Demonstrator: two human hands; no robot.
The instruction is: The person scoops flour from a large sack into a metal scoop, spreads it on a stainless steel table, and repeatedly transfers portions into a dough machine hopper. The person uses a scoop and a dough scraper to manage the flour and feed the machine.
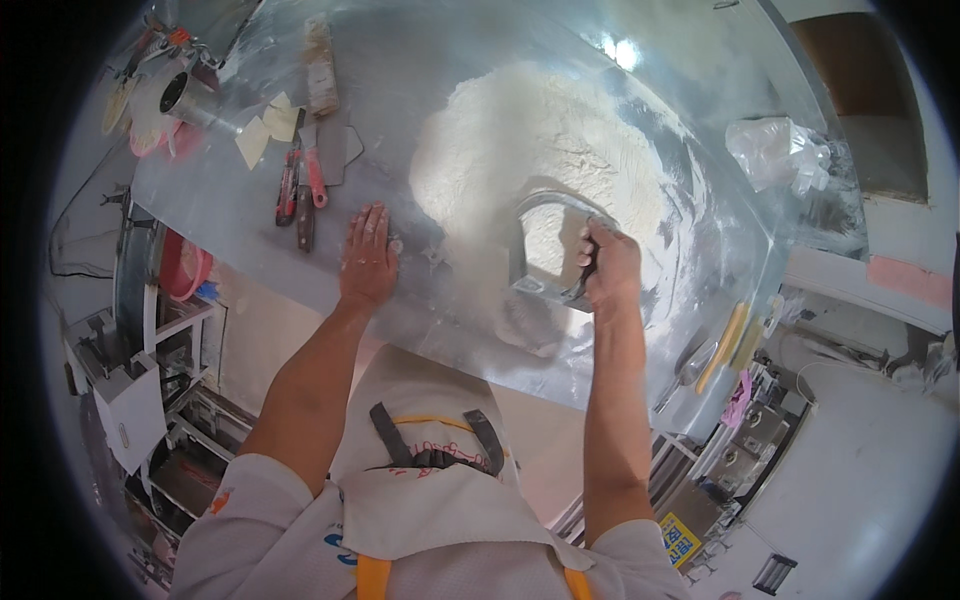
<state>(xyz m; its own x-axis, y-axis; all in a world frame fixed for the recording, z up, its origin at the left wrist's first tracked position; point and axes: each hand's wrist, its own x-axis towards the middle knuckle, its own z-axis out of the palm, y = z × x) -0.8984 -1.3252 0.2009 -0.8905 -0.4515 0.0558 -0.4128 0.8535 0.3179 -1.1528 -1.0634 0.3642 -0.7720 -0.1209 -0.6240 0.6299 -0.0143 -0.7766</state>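
Observation:
A large mound of white flour (540,150) lies on the steel table (420,60). My right hand (610,268) grips the dark handle of a flat metal scraper (545,245), whose blade stands in the near side of the flour with a scooped hollow behind it. My left hand (368,255) rests flat on the table, fingers spread, to the left of the mound, dusted with flour. Both forearms come up from the lower edge over a white apron.
Red-handled scrapers and a knife (305,185) lie at the left with paper scraps (265,128). A crumpled plastic bag (780,150) sits at the right edge. A metal cup (185,95) stands far left. Yellow-handled tools (725,345) lie near the table's right corner.

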